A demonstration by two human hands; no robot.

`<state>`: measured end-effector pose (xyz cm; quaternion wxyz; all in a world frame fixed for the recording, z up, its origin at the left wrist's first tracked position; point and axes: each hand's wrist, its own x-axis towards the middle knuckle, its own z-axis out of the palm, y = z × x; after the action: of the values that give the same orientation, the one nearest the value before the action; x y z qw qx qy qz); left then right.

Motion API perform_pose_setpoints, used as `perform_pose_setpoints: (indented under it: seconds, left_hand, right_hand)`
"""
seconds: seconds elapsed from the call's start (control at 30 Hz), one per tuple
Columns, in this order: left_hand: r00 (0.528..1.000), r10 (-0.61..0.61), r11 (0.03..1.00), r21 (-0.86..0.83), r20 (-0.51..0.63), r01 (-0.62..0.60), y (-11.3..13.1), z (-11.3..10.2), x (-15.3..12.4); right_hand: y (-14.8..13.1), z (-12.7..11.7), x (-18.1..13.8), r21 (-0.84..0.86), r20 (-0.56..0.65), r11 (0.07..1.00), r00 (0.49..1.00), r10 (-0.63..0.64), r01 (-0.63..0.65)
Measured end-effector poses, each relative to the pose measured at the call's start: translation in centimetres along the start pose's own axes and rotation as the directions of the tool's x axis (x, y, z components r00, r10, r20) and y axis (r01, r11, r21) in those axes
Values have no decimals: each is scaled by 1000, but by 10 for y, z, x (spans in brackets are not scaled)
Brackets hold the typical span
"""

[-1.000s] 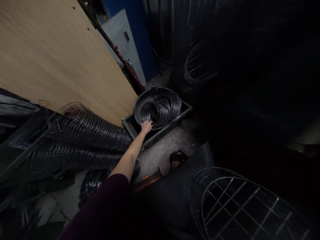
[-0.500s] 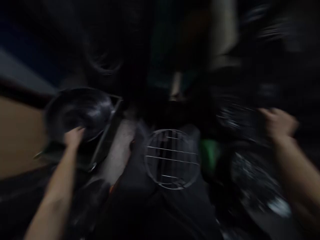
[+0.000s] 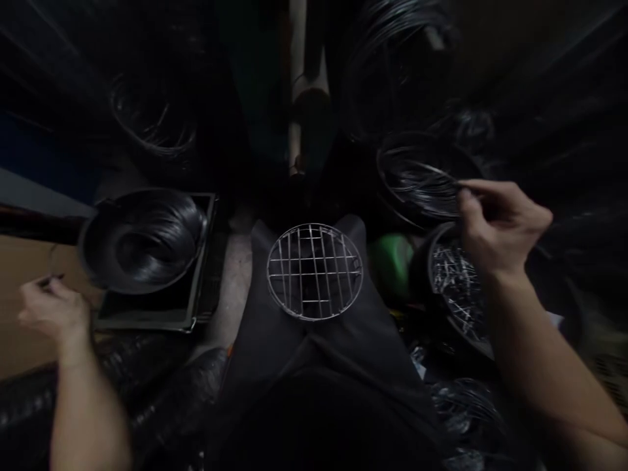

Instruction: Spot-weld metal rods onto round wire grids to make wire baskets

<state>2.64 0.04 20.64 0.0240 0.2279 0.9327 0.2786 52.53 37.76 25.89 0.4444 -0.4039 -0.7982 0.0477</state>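
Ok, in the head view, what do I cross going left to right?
left hand → black wire coil in a round pan → round wire grid → green object → right hand

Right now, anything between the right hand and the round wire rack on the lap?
No clear blocker. The right hand pinches a wire at the wire coil. A green object and the rim of a black tub lie along that path, seemingly below the hand, before the round wire rack. Depth is hard to judge.
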Motion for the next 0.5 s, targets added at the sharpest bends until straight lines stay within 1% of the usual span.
perform_pose_setpoints:
  seconds: [0.03,0.07,0.1,0.13,0.17,0.2,0.23,0.27,0.3,0.33,0.37,0.4,0.43,0.47,0.5]
  left_hand:
    - [986,-45,997,52,-163,54,-9,-10,-7]
    - [950,-54,994,72,-308,80,-16,-16,-13]
    - [912,-40,996,53,-408,67,-21,-20,-17]
    - [892,-18,1000,-13,-451,14,-23,-21,-19]
    - [891,0,991,-120,-454,-60,-23,-19,-19]
    - [895,-2,963,-243,-445,-118,-19,-14,-19]
    - [905,-19,921,-360,-425,-150,-11,-7,-18]
    - [922,-35,872,-462,-387,-160,1,4,-18]
    - [944,-39,827,-540,-329,-154,15,18,-19]
    - [966,-24,789,-599,-257,-139,33,35,-21]
    - [987,14,746,-656,-159,-116,52,54,-24]
    - [996,87,706,-704,-24,-79,71,75,-28]
    - [980,176,677,-734,95,-50,91,97,-32]
    - [945,268,658,-752,188,-37,109,119,-37]
    - [887,366,661,-749,281,-36,125,139,-42]
  right_hand:
    - [-22,4,-17,59,6,996,997,-74,73]
    - [-44,9,-33,119,24,980,987,-161,157]
    - [-64,15,-49,176,54,951,963,-266,253]
    - [-82,23,-64,230,88,908,922,-377,349]
    - [-97,30,-78,277,126,858,868,-480,434]
    - [-109,37,-92,312,165,810,811,-561,496]
    - [-117,43,-105,333,202,777,764,-612,535]
    - [-124,48,-117,341,237,763,735,-635,549]
    - [-128,50,-128,341,275,763,718,-639,549]
    - [-131,51,-137,334,309,769,708,-635,545]
    - [-132,50,-145,322,335,777,702,-628,541]
    - [-133,47,-151,313,357,784,698,-621,537]
    - [-132,43,-155,307,368,789,698,-614,532]
    - [-131,38,-159,304,371,796,705,-604,523]
    - [-128,33,-162,302,367,808,721,-588,505]
